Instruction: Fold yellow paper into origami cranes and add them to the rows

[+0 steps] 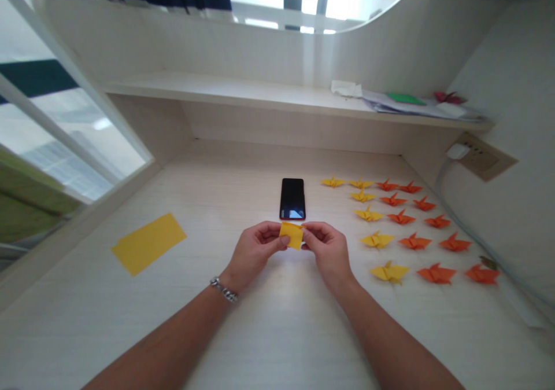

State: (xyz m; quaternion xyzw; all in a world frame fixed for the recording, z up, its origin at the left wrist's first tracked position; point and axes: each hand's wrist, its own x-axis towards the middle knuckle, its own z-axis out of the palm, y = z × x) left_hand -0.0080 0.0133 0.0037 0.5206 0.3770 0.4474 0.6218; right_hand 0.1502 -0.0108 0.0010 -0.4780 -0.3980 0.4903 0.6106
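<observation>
Centrally | yellow paper (pixel 292 235) pinched by left hand (pixel 255 251) and right hand (pixel 328 250) | phone (pixel 292 198) just above | cranes (pixel 403 228) at right.

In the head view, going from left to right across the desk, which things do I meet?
From the left: yellow paper sheet, left hand, folded yellow paper, right hand, yellow paper cranes, orange paper cranes.
</observation>
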